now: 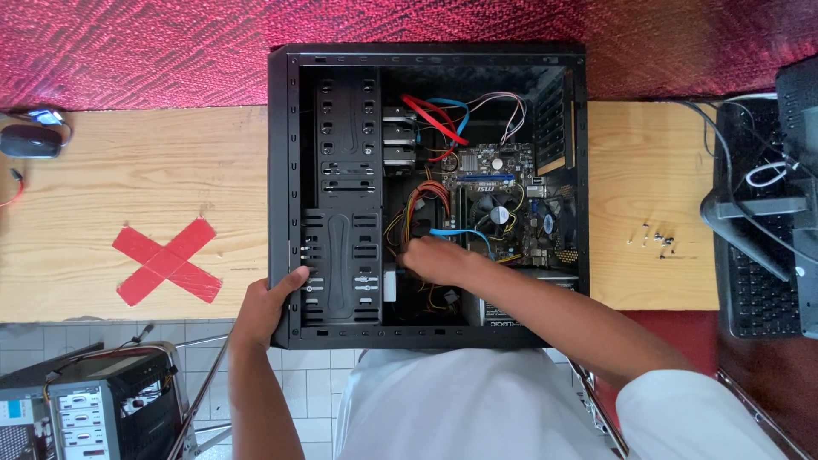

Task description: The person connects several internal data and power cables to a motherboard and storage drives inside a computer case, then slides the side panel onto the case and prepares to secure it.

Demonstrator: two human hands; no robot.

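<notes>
Cables (415, 209), a red, orange and yellow bundle, run down inside the open case (281, 170) from near the board (498, 196) toward my right hand (434, 260). The bundle's long axis goes away from me, and its near end sits right at my right fingertips, so that hand is much the nearer. My right hand reaches in from the right, fingers curled among the wires; I can't tell whether they actually pinch one. A blue cable (460, 232) passes just beyond my knuckles. My left hand (264, 307) is well apart from the bundle, wrapped around the case's near left edge, thumb resting on the drive cage (341, 264). The case lies on its side on the wooden table (128, 179), beside a red tape cross (169, 260).
</notes>
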